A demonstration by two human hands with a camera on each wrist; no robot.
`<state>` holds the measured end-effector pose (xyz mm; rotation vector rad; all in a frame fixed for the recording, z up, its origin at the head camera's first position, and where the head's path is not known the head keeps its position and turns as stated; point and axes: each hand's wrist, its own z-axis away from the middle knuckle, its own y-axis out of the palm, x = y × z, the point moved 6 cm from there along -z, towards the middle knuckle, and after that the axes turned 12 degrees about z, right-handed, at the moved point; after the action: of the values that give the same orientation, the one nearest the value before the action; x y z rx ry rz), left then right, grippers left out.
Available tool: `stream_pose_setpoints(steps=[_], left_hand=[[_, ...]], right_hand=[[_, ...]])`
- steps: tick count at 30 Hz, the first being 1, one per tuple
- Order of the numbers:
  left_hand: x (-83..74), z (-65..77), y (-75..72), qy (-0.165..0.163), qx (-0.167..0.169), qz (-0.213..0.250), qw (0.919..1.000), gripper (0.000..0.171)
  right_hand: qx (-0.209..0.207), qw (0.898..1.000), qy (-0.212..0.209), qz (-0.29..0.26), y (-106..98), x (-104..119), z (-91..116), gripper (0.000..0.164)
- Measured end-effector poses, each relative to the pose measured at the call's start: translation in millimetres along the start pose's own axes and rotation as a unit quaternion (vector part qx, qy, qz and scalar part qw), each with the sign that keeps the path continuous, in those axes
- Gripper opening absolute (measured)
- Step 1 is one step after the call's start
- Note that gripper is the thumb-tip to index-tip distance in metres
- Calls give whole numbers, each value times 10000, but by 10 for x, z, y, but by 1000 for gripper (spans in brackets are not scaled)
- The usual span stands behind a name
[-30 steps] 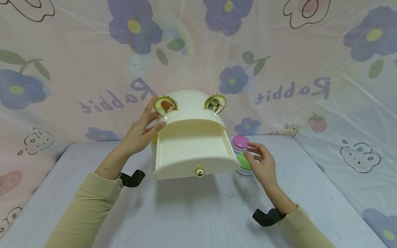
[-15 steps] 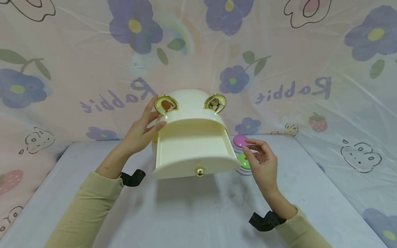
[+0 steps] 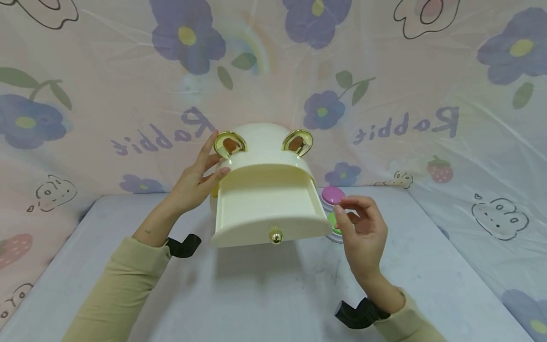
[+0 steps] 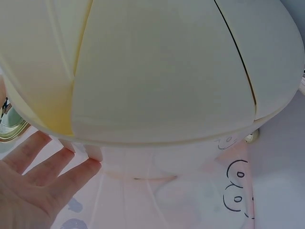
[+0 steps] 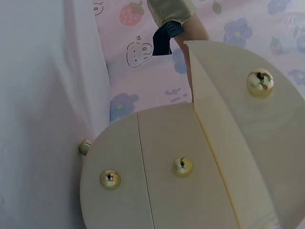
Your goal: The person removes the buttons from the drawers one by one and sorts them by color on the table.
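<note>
A cream storage box [image 3: 265,142] with two gold ears stands on the table. Its top drawer [image 3: 273,232], fronted by a gold ball knob, is pulled out and looks bare inside. My left hand [image 3: 192,185] rests on the box's left side, thumb at the upper front edge and fingers near the gold ear; fingertips touch the side in the left wrist view. To the right of the drawer, my right hand [image 3: 365,232] hovers with loosely bent fingers and nothing visible in them. Behind it sit a pink domed round piece [image 3: 332,194] and a partly hidden green one [image 3: 333,222].
In the right wrist view, two closed drawer fronts [image 5: 167,138] with gold knobs lie below the pulled-out one, and a gold ball foot [image 5: 85,147] meets the table. A printed flower cloth [image 3: 265,71] hangs behind the white tabletop [image 3: 256,304].
My right hand has drawn slightly back toward me and turned, covering more of the green piece. The left hand, the box and its pulled-out drawer have stayed put.
</note>
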<state>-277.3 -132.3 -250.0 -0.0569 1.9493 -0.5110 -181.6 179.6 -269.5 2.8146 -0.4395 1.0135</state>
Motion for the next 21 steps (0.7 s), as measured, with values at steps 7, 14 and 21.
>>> stream_pose_setpoints(steps=[7, 14, 21], left_hand=[[9, -3, 6, 29, 5, 13, 10000, 77], [11, -7, 9, 45, 45, 4, 10000, 76], [2, 0, 8, 11, 44, 38, 10000, 76]], right_hand=[[-167, 9967, -761, -216, 108, 119, 69, 20], [-562, 9844, -1667, -31, 174, 191, 161, 23], [-279, 9619, -2719, 55, 333, 311, 265, 28]])
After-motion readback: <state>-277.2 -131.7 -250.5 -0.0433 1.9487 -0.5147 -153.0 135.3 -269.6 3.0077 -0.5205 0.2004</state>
